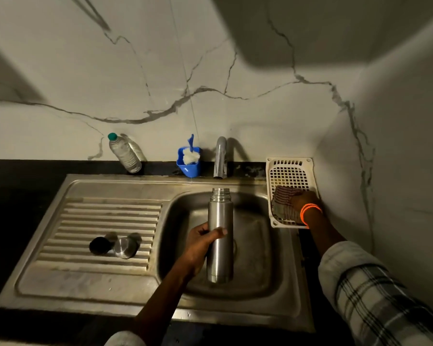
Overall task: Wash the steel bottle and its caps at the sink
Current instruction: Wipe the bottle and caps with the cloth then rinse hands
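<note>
While gripping the bottle (220, 236) over the sink (273, 270), centre frame.
Left hand (200, 242) wrapped round it; right hand (301, 199) resting on cloth (283, 202), grip unclear.

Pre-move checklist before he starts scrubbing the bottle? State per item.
1. Bottle held firm: ok, left hand has a grip round its middle, over the sink.
2. Bottle mouth open: ok, no cap on it.
3. Caps out of the way: ok, black cap and steel cap lie on the drainboard.
4. Scrub cloth in hand: cannot tell, right hand is on the cloth in the white basket, grip hidden.
5. Water running: not ok, no stream visible from the tap.
6. Brush at hand: ok, stands in the blue holder.
</note>
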